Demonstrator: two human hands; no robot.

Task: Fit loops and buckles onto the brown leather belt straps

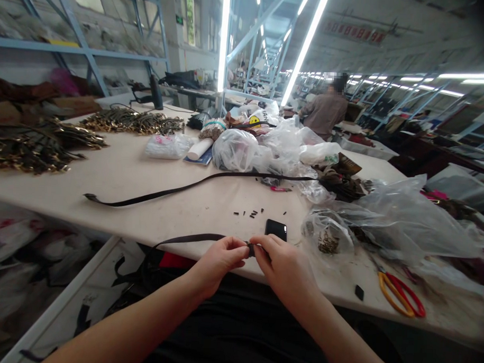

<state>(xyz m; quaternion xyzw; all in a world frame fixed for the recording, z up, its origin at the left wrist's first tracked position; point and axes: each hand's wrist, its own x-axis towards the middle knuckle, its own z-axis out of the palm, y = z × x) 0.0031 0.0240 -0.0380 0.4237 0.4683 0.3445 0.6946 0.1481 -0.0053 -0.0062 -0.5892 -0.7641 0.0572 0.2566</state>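
Observation:
My left hand (221,258) and my right hand (284,265) meet at the near edge of the pale table (127,172). Both are closed in a pinch on the end of a dark strap (184,238), which loops off the table to the left and down toward my lap. A small dark piece sits on the strap between my fingertips. Just beyond my right hand lies a small black block (276,228). Several tiny dark bits (252,213) are scattered on the table behind it.
A second long dark strap (186,188) lies across the table. Red-and-yellow scissors (400,293) rest at the right, beside clear plastic bags (403,219). Piles of brass-fitted straps (40,148) sit at the left. Another person (326,110) works farther back.

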